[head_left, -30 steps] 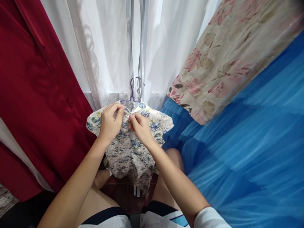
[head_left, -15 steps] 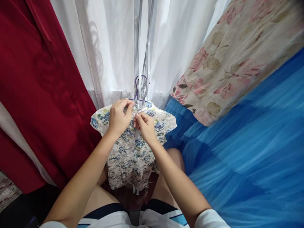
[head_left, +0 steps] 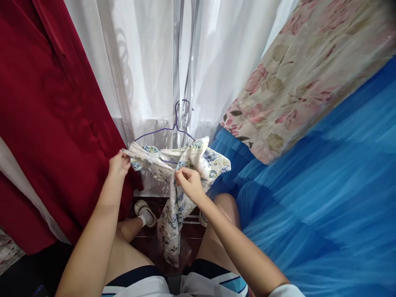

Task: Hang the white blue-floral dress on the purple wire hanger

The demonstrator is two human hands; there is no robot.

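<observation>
In front of me a white blouse with blue floral print hangs partly on a purple wire hanger. My left hand is closed on its left shoulder edge, pulled out to the side below the hanger's left arm. Near the neckline, my right hand pinches the front edge of the blouse. The garment is open at the front, and its lower part hangs bunched between my knees. The hanger's left arm is bare; its right end goes under the cloth.
White curtains with grey ribbons hang behind. Deep red cloth is at left. A pink floral fabric and blue tulle fill the right. Below, a clog rests on the dark floor.
My left hand has moved left and slightly down, drawing that shoulder of the blouse off the hanger's left arm. The cloth has folded inward. My right hand has moved slightly down, still pinching near the neckline.
</observation>
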